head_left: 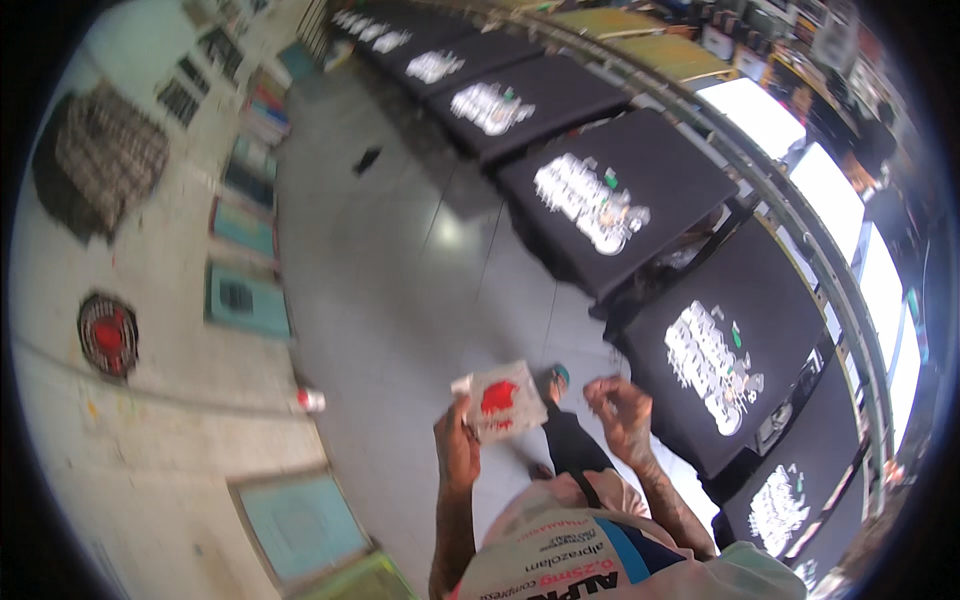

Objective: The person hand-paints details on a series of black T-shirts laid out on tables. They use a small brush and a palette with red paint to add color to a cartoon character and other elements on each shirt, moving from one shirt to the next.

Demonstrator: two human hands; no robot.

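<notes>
My left hand (459, 440) is closed on the edge of a small, pale square container (522, 418) with red ink on its face. It is held out in front of my body, above the grey floor. To its right, my right hand (622, 418) hangs raised with the fingers curled in toward the thumb; anything between them is too small to make out. Nearest to that hand is a black T-shirt (780, 290) spread flat, with a white print (708, 365) and a small green spot.
More black T-shirts (685, 150) lie in a curving row on my right, beside a metal rail (840, 270). Bright white panels (835, 195) stand beyond. Framed screens (300, 525) lean along the left wall. A small white-and-red container (312, 400) sits near the wall. A dark object (368, 159) lies on the floor.
</notes>
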